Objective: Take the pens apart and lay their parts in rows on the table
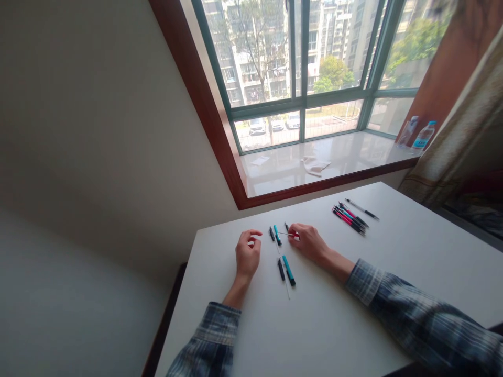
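Note:
My right hand [308,241] is closed around a small red pen part [294,235], and a thin white refill [283,233] points out of it to the left. A dark pen piece [286,226] shows just behind those fingers. My left hand [248,253] rests at the left of the table with its fingers curved and apart, holding nothing. Between the hands lie a black pen piece [272,233] and a teal pen barrel [277,235]. Nearer to me are another black pen piece [281,269], a teal and black barrel [288,270] and a thin refill [288,290].
Several pink, teal and black pens [349,219] lie bunched at the right of the white table [314,330]. A clear and black pen [362,209] lies beside them. On the windowsill [353,152] are a crumpled cloth [314,166] and a plastic bottle [424,136].

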Demonstrator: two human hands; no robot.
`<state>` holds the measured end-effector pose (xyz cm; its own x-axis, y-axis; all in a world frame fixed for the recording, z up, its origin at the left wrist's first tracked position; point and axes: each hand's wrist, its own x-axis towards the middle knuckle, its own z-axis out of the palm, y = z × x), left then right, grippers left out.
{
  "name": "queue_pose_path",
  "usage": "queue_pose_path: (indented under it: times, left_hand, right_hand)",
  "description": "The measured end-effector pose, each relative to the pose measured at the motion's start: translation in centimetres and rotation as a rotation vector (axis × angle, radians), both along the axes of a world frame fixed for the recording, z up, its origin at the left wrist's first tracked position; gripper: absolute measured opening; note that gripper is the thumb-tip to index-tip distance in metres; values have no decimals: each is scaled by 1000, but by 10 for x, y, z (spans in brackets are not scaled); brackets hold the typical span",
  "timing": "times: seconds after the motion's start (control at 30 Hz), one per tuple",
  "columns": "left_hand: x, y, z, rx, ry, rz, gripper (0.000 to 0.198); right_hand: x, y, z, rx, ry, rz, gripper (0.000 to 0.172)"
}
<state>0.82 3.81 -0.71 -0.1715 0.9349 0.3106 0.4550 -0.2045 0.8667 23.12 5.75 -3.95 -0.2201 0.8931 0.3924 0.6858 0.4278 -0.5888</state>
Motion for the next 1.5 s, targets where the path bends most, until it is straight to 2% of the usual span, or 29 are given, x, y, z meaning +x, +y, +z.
queue_pose_path:
  times: [0.53, 0.67, 0.73, 0.97, 1.07, 1.23, 1.4, 1.5]
  left_hand:
    - [2, -4, 5, -27, -33, -24, 17]
    - [1, -6, 8, -7, -110, -74, 14]
    - [2, -7, 11, -27, -164, -125, 20]
    - [16, -16, 15, -127, -370, -310, 38]
    - [23, -20, 15, -149, -450, -361, 41]
    - [29, -23, 18, -164, -462, -378, 31]
    - [27, -23, 19, -145, -413, -393, 30]
    - [21, -16, 18, -98, -432, -322, 31]
  right_hand:
    - [2, -2, 5, 12, 55, 38, 6]
    - [8, -8, 17, 25, 184, 94, 18]
    - [10, -12, 23, 18, 273, 134, 25]
    - [1, -28, 22, -275, 460, 376, 38]
    - [-4, -33, 21, -329, 474, 432, 41]
    - [-7, -34, 23, -337, 460, 456, 44]
    - [-9, -35, 25, -359, 448, 455, 47]
    - [-8, -35, 27, -334, 391, 418, 45]
